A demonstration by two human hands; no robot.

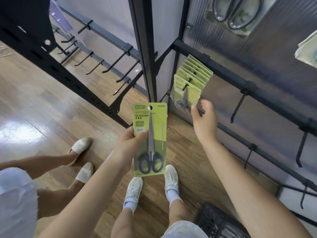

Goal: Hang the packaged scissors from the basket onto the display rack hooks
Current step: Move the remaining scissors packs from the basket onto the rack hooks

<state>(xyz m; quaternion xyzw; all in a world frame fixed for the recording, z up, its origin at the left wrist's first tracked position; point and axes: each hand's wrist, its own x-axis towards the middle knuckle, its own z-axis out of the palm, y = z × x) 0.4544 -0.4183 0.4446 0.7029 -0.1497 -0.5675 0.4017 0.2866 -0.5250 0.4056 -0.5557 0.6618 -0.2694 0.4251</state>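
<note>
While left hand (pixel 127 145) grips scissors pack (pixel 149 140) | right hand (pixel 204 121) loose, empty | basket (pixel 217 220) cropped

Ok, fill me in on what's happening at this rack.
A person is stocking a display rack with packaged scissors. The left hand grips one green scissors pack upright by its left edge, its hang hole not yet on any hook. The right hand is open, reaching toward the row of packs already hanging on one hook. The hook to the right is bare. A black basket sits on the floor by the person's feet. Another person stands to the left.
</note>
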